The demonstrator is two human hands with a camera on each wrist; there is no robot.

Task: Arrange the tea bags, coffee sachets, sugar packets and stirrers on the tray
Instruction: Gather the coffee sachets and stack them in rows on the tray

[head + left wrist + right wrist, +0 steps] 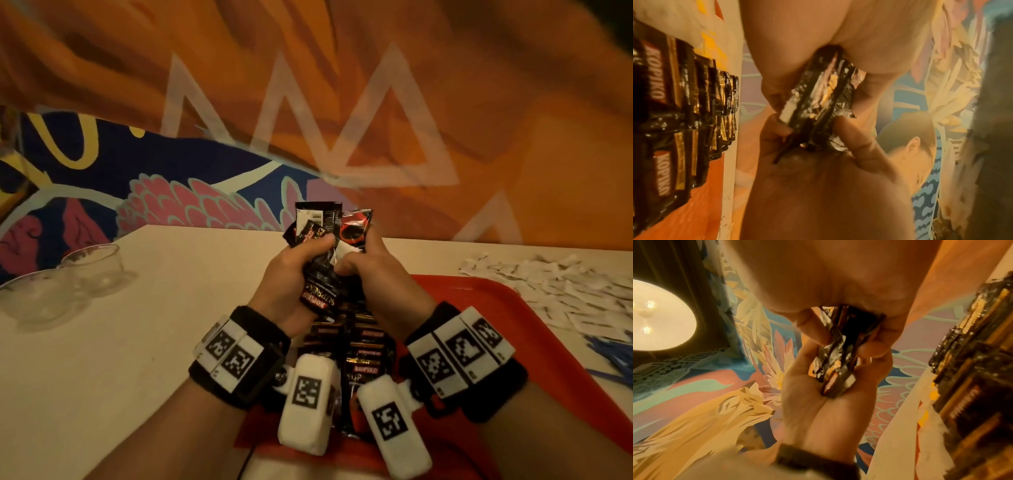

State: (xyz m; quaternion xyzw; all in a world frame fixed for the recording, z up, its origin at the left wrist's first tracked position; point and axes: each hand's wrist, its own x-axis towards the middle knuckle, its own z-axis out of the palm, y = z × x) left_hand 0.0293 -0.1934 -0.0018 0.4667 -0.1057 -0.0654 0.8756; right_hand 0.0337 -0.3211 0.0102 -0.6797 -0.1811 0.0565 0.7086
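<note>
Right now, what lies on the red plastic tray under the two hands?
On the red plastic tray, overlapping rows of black Kopiko coffee sachets lie below the left hand and right hand. Wrists and cameras cover the rows' ends and the tray beneath.

Behind the red tray [534, 308], the white packets [561, 287] blur together; the blue stirrers [613, 356] are cut by the edge.

Dim warm orange light; ceiling lamp [657, 314] glares; wrist views blurred, edges warped.
</note>
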